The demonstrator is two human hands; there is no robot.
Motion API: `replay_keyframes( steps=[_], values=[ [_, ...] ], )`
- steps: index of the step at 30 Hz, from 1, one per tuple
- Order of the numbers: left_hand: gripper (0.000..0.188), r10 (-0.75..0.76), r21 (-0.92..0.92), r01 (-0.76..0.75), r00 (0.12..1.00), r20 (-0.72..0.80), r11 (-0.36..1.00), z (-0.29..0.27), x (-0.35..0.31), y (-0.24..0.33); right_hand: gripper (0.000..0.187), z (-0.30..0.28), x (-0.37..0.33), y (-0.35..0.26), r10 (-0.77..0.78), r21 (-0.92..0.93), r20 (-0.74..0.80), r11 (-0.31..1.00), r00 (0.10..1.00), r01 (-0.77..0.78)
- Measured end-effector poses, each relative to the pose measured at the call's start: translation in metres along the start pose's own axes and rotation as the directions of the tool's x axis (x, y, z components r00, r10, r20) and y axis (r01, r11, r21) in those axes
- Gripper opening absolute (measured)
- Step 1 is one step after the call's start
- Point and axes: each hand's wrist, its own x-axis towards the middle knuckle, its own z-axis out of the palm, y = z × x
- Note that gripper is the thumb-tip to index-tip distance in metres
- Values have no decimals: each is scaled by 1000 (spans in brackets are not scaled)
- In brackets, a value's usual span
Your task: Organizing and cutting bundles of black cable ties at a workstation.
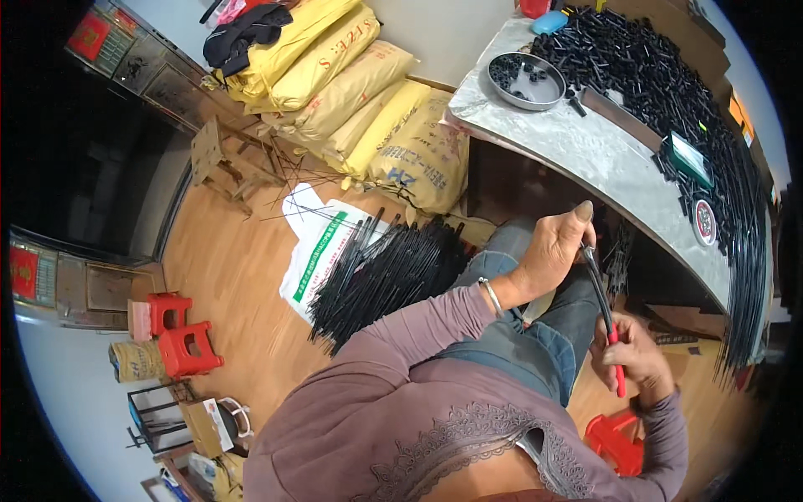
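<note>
1. right hand [633, 350]: fingers wrapped round a red-handled tool [614, 336]; its dark length slants up to the left hand.
2. left hand [559, 251]: fingers curled closed at the tool's upper end, thumb uppermost; cannot tell what they pinch.
3. tool: above the denim-clad legs [573, 322], between both hands.
4. black rods [393, 268] heaped on floor; short black pieces [636, 63] on table [577, 146].

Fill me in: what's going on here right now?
The person's right hand grips a red-handled tool; the left hand is at its far tip, and anything pinched there is too small to tell. Short black pieces lie heaped on the table, beside a round tray. Thin black rods lie piled at the person's left.
</note>
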Motion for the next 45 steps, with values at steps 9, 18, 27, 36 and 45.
replay_keyframes(
  steps=[9, 18, 27, 36, 45],
  values=[
    [57, 218, 169, -225, 974, 60, 959, -1, 2, -22, 22, 15, -12, -11, 18, -60, -260, 998, 965, -35],
    [63, -16, 100, 14, 999, 28, 995, 6, 2, 0, 35, 3, -10, -34, -652, -977, -70, 198, 755, 80],
    [67, -1, 105, -14, 991, 136, 994, 7, -5, 2, 40, 6, -5, -1, 38, -97, -56, 994, 998, -43],
    [70, -128, 33, 124, 975, 180, 992, 8, 1, 0, 47, -3, -7, -11, 24, -212, -26, 977, 999, -29],
    [71, -193, 37, 190, 958, 213, 981, 4, 3, -5, 44, -5, 1, -5, 19, -196, -15, 980, 1000, -21]
  ],
)
